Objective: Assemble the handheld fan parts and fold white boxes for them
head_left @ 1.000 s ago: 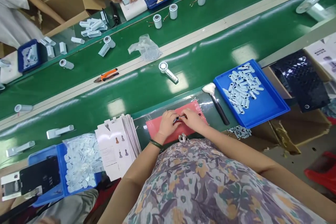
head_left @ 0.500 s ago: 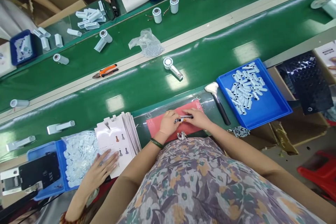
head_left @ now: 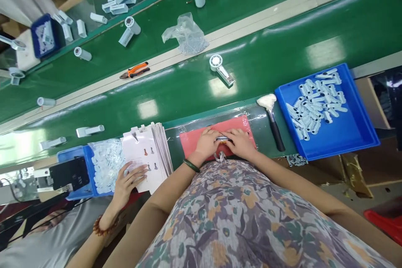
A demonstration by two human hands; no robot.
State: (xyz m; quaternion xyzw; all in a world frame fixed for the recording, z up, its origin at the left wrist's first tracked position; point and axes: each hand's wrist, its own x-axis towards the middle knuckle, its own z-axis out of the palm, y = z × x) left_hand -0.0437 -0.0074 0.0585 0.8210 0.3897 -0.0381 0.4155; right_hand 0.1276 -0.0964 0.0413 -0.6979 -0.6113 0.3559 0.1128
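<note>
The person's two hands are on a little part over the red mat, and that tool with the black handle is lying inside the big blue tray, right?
Not quite: the head view shows the tool with the black handle lying beside the big blue tray, not inside it. The person's left hand and right hand are on a little part over the red mat.

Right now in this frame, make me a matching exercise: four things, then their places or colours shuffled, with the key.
1. Pliers
2. Black-handled tool
3. Small part
4. Round-headed fan

A. On the green surface, white
B. Between the left hand and right hand
C. Orange and black, at the pale strip
D. Beside the blue tray

Pairs: 1-C, 2-D, 3-B, 4-A
</note>
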